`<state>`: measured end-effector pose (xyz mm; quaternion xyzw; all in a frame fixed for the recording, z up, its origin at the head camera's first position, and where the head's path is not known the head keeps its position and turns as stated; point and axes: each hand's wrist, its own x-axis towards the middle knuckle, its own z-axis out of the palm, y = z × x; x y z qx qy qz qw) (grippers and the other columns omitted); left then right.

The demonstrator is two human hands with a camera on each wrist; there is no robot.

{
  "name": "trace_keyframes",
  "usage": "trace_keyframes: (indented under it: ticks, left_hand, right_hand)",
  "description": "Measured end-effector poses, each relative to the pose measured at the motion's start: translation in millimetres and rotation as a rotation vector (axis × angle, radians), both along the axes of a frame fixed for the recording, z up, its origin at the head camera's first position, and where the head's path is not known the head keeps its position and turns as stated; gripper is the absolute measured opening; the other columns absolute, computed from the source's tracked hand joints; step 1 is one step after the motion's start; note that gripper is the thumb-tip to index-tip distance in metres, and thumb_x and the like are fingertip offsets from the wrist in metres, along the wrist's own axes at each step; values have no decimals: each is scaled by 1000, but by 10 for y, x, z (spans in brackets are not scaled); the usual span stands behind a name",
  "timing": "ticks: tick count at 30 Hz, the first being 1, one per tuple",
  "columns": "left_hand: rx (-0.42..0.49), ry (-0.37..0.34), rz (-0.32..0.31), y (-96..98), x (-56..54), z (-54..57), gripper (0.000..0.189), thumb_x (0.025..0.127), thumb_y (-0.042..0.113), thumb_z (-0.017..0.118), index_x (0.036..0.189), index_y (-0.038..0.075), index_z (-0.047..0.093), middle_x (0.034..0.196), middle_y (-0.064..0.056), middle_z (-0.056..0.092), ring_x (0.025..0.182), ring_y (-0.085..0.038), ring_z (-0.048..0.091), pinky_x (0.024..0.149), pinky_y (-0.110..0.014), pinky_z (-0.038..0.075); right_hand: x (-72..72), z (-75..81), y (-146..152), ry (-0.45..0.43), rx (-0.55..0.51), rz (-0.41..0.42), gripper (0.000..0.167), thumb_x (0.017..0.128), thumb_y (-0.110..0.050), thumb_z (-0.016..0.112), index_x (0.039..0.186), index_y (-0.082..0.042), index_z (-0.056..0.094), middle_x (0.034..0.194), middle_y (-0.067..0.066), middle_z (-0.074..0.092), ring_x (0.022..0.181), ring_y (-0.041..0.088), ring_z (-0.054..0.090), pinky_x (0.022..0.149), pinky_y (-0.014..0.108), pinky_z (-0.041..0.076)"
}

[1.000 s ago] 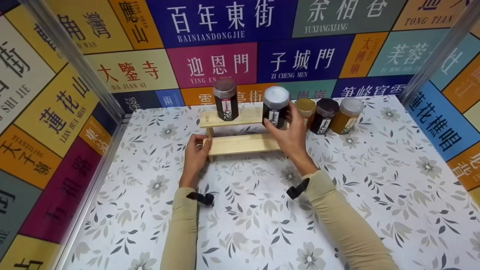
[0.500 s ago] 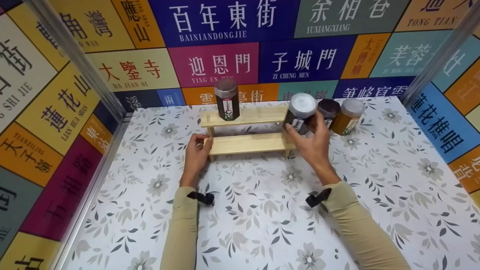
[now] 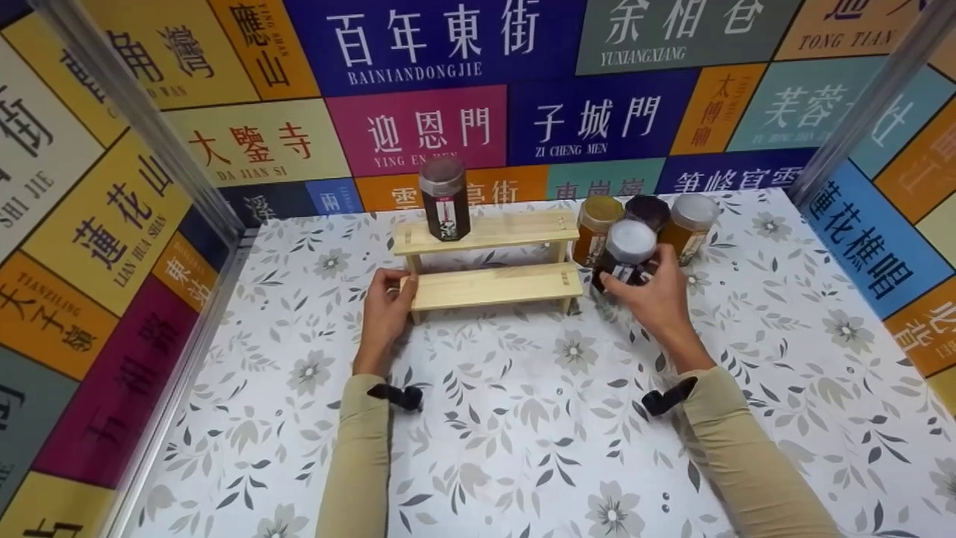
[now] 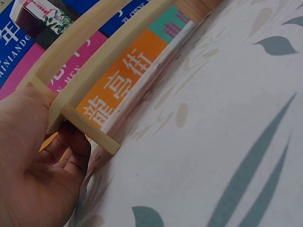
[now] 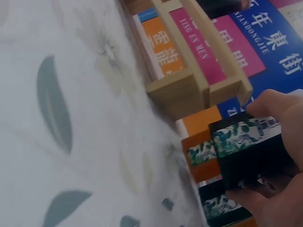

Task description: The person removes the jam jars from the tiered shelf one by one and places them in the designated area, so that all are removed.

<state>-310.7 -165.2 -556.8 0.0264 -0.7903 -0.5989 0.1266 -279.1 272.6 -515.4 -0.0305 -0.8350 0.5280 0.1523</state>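
With thumb and fingers, my left hand [image 3: 386,314] grips the left end of a two-step wooden rack [image 3: 493,290]. In the left wrist view, the thumb lies over the wood and the fingers curl beneath, near a short leg [image 4: 92,130]. My right hand [image 3: 661,302] holds a dark octagonal jar [image 3: 621,270] with a whitish lid, right of the rack and in front of other jars. In the right wrist view, thumb and fingers span that jar's labelled sides [image 5: 255,156]. Another dark jar [image 3: 447,205] with a brownish lid stands upright on the upper step's left part.
Behind the held jar stand a yellow-lidded amber jar [image 3: 597,224], a dark-lidded jar [image 3: 648,211] and a pale-lidded amber jar [image 3: 694,220]. The floral table covering [image 3: 493,418] runs back to a wall of coloured signs [image 3: 418,131].
My right hand has carried the dark jar from over the rack's upper right end rightward and down, in front of the other jars. The left hand stays on the rack.
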Motion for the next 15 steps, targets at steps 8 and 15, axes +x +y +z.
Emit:
trace_keyframes:
  ticks: [8,15]
  left_hand:
    - [29,17,-13,11,-8,7,26,105,19,72,121,1,64,116,-13,69,97,-16,63,80,-20,52]
    - [42,20,-7,5,-5,2,25,105,20,72,121,1,65,114,-14,68,98,-17,62,79,-20,52]
  right_hand:
    - [-9,-138,68,-122,58,85,88,87,-35,93,149,-3,37,153,26,53,145,41,53,119,58,45]
    - [-38,-172,75,-111,48,125,89,90,-33,91,154,-5,36,159,24,51,150,40,49,125,57,40]
